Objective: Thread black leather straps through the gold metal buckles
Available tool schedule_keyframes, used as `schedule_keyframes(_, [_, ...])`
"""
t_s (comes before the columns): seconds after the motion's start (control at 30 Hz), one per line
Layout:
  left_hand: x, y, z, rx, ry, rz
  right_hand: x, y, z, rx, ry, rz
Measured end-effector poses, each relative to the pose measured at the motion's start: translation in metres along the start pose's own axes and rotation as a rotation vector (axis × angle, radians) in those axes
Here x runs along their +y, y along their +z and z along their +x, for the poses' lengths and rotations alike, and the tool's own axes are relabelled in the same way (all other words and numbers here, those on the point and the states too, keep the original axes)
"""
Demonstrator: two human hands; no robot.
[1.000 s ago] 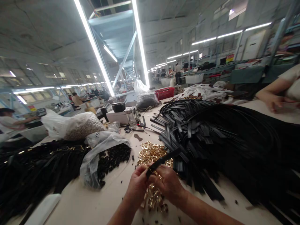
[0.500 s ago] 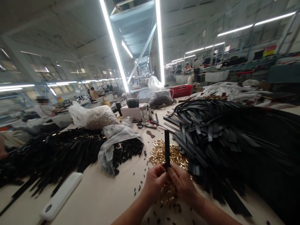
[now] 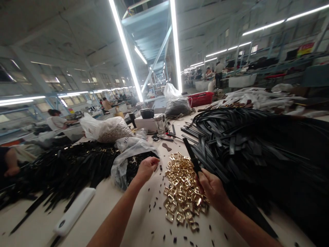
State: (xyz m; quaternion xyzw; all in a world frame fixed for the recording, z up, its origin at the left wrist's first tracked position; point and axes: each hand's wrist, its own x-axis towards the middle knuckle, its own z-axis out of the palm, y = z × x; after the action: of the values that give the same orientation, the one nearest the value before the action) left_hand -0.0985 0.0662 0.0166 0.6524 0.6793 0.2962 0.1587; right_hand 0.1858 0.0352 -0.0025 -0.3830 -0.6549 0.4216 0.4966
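Observation:
My right hand (image 3: 212,188) is closed around the lower part of a black strap (image 3: 190,154), which points up and to the left over the heap of gold-coloured buckles (image 3: 181,181). Over the right edge of a clear plastic bag (image 3: 119,166) is my left hand (image 3: 147,168), its fingers drawn together. Whatever those fingertips may hold is too small or hidden to make out. Small black pieces (image 3: 130,171) fill the bag, partly covered by my left hand. More black bits lie scattered on the table around the buckles.
A large pile of black straps (image 3: 221,147) takes up the right side, another strap pile (image 3: 84,161) the left. A white device (image 3: 74,211) lies at front left. Farther back are a glass jar (image 3: 159,125), a red basket (image 3: 202,98) and a seated person (image 3: 57,120).
My hands have come apart. The left has let go of the strap and moved left to the bag; the right has shifted slightly right with the strap, now tilted.

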Motion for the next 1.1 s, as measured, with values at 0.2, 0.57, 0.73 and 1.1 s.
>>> schedule_keyframes(0.2, [-0.014, 0.002, 0.013, -0.057, -0.078, 0.151, 0.004, 0.001, -0.002, -0.039, -0.019, -0.072])
schedule_keyframes(0.57, [-0.002, 0.010, -0.005, 0.040, -0.108, -0.129, 0.004, 0.007, -0.008, -0.166, -0.013, -0.179])
schedule_keyframes(0.73, [0.024, 0.024, -0.040, -0.031, -0.227, -0.738, 0.003, 0.015, -0.013, -0.228, -0.022, -0.205])
schedule_keyframes(1.1, [0.070, 0.057, -0.077, -0.185, -0.305, -1.417, -0.009, 0.022, -0.017, -0.268, 0.050, -0.192])
